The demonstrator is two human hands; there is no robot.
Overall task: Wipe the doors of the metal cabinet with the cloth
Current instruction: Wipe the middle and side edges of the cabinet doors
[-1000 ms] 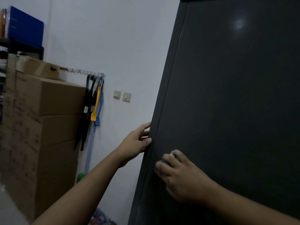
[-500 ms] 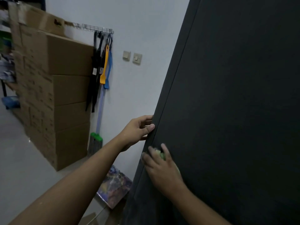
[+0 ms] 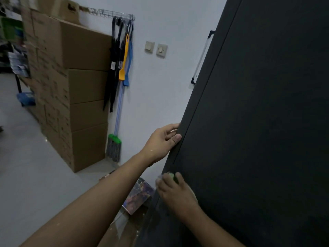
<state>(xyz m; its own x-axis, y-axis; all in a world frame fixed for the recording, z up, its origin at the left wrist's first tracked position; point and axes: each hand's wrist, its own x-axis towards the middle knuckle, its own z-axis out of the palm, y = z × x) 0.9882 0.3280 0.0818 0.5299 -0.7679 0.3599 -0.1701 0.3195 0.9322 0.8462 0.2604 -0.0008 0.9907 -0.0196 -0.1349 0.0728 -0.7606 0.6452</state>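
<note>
At the left edge of the tall black metal cabinet door (image 3: pixel 258 122), the left hand (image 3: pixel 161 143) gripped the rim while the right hand (image 3: pixel 176 191) pressed a soft, pliable green cloth (image 3: pixel 172 175), best held bunched under the palm, against the panel just below.

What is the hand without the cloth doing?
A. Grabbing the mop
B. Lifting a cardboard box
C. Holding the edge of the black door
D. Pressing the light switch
C: the left hand wraps its fingers around the edge of the dark cabinet door, while the right hand presses the cloth on the door lower down.
</note>
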